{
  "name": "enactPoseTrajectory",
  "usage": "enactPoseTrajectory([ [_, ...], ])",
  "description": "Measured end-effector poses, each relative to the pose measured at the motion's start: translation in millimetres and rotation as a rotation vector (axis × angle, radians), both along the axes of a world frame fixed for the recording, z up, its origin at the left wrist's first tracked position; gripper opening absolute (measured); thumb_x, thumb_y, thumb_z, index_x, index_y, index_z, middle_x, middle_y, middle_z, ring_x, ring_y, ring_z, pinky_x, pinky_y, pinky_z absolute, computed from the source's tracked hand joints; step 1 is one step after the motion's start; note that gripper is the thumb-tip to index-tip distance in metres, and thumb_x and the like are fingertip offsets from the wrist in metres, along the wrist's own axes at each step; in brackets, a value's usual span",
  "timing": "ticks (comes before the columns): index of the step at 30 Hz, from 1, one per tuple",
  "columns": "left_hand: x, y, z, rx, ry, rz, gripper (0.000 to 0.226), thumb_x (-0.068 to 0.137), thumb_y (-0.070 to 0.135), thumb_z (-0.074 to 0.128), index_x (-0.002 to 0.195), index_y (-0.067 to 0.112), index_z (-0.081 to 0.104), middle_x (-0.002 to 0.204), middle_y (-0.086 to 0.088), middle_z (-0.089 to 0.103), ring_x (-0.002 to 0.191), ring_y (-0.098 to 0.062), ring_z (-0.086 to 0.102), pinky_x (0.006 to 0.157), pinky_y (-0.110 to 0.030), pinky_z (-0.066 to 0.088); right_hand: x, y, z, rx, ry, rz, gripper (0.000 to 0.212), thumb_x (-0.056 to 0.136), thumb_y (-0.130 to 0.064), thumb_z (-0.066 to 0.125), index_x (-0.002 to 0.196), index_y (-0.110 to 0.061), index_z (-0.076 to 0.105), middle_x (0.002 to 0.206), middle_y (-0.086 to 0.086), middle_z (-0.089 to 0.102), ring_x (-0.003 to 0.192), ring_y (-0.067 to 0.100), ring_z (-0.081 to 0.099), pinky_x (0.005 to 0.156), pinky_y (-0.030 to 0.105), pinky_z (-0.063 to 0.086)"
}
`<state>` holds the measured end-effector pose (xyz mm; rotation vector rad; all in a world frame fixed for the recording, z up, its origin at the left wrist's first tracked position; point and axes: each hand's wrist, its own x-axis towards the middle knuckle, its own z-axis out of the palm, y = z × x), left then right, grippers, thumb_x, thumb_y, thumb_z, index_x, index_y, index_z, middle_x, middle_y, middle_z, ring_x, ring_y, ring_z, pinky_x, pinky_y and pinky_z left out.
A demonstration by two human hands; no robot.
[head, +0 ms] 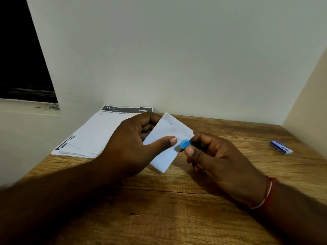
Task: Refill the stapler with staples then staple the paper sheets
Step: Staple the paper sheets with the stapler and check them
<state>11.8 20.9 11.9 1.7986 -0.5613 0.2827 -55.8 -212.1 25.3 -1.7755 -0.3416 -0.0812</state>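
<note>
My left hand (134,142) grips a small folded bundle of white paper sheets (168,138), thumb on top, above the wooden table (159,200). Two staples show along the bundle's upper right edge. My right hand (215,156) holds a small blue stapler (184,144), whose blue end sits over the right edge of the bundle. Most of the stapler is hidden inside my fingers.
A stack of printed sheets (99,133) lies at the back left against the wall. A small blue and white staple box (281,147) lies at the right near the side wall. A dark window opening (23,59) is at the far left.
</note>
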Motion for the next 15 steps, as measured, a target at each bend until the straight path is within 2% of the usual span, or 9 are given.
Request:
enactPoseTrajectory([
  [2, 0.0, -0.1, 0.5, 0.002, -0.001, 0.000, 0.043, 0.082, 0.052, 0.096, 0.119, 0.041, 0.079, 0.112, 0.017, 0.089, 0.101, -0.009, 0.087, 0.083, -0.034, 0.072, 1.8, -3.1, -1.2, -0.029, -0.066, -0.014, 0.023, 0.091, -0.038, 0.072, 0.110, -0.029, 0.082, 0.081, -0.012, 0.075, 0.071, 0.005, 0.066, 0.068, 0.019, 0.055],
  [3, 0.1, 0.0, 0.4, 0.002, -0.002, -0.005, 0.041, 0.084, 0.050, 0.097, 0.119, 0.040, 0.079, 0.111, 0.017, 0.089, 0.101, -0.010, 0.087, 0.083, -0.035, 0.073, 2.9, -4.5, -2.0, -0.040, -0.087, -0.009, 0.026, 0.092, -0.036, 0.072, 0.114, -0.027, 0.082, 0.083, -0.017, 0.076, 0.072, -0.003, 0.065, 0.070, 0.013, 0.054],
  [6, 0.2, 0.4, 0.8, 0.007, -0.008, -0.014, 0.035, 0.088, 0.039, 0.099, 0.118, 0.038, 0.080, 0.110, 0.016, 0.089, 0.099, -0.009, 0.087, 0.080, -0.029, 0.071, 6.0, -7.0, -4.4, -0.047, -0.125, 0.001, 0.031, 0.093, -0.031, 0.074, 0.121, -0.020, 0.081, 0.087, -0.021, 0.079, 0.078, -0.007, 0.070, 0.075, 0.009, 0.053],
  [10, -2.5, 0.4, 3.9, 0.034, -0.038, -0.018, 0.034, 0.088, 0.033, 0.099, 0.115, 0.040, 0.080, 0.107, 0.022, 0.088, 0.098, -0.003, 0.086, 0.075, -0.016, 0.064, 7.2, -9.7, -5.5, -0.044, -0.128, 0.014, 0.031, 0.093, -0.032, 0.076, 0.122, -0.022, 0.080, 0.088, -0.020, 0.080, 0.078, -0.007, 0.071, 0.075, 0.009, 0.053],
  [15, -4.9, 0.0, 5.0, 0.071, -0.070, -0.017, 0.033, 0.087, 0.035, 0.099, 0.112, 0.044, 0.080, 0.107, 0.024, 0.087, 0.098, -0.002, 0.085, 0.078, -0.016, 0.065, 8.5, -11.5, -5.7, -0.069, -0.135, 0.021, 0.026, 0.096, -0.030, 0.076, 0.121, -0.023, 0.079, 0.089, -0.017, 0.081, 0.077, -0.005, 0.070, 0.074, 0.010, 0.054],
])
